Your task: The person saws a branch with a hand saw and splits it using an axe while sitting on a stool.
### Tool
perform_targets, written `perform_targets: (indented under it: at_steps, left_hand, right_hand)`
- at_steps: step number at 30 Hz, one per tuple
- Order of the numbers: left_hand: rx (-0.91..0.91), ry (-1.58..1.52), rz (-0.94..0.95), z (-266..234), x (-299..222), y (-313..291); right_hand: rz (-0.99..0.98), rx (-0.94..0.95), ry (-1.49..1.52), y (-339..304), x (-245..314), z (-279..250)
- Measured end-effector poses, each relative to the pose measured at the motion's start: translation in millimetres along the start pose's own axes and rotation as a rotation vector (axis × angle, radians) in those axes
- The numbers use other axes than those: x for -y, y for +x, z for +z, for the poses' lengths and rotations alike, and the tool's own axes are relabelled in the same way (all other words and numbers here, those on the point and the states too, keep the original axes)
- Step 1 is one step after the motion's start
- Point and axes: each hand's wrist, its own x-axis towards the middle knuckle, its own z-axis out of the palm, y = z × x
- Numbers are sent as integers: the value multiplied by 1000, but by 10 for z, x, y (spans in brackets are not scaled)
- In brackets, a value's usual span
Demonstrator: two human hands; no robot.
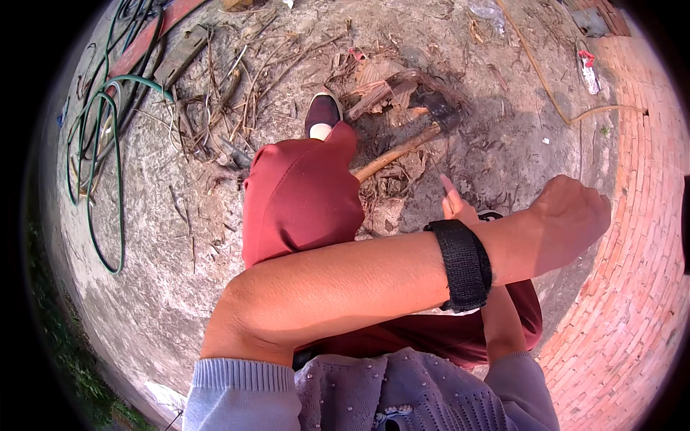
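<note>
My left forearm, with a black strap (464,265) round the wrist, reaches across my body to the right. My left hand (564,221) is closed in a fist; whatever lies inside the fingers is hidden. Behind that wrist, partly covered, my right hand (461,212) is closed with a slim pinkish piece and a thin dark tip sticking out of it; I cannot tell what it is. Just beyond, an axe (397,151) rests on the ground, its wooden handle toward my knee and its dark head against a rough piece of wood (384,92).
My bent knee in red trousers (302,197) and a dark shoe (323,109) stand left of the axe. Twigs (248,86) litter the concrete. A green hose (118,223) coils at left near a wooden block (181,56). Brick paving (632,273) runs along the right.
</note>
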Motion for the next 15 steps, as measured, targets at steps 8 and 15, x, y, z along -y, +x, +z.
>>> perform_targets:
  at_steps: [8, 15]
  left_hand:
    - [386, -184, -205, 135, 78, 344]
    - [204, -137, -36, 55, 95, 287]
  right_hand:
    - [-262, -64, 255, 485, 189, -217]
    - [-132, -29, 52, 198, 40, -189]
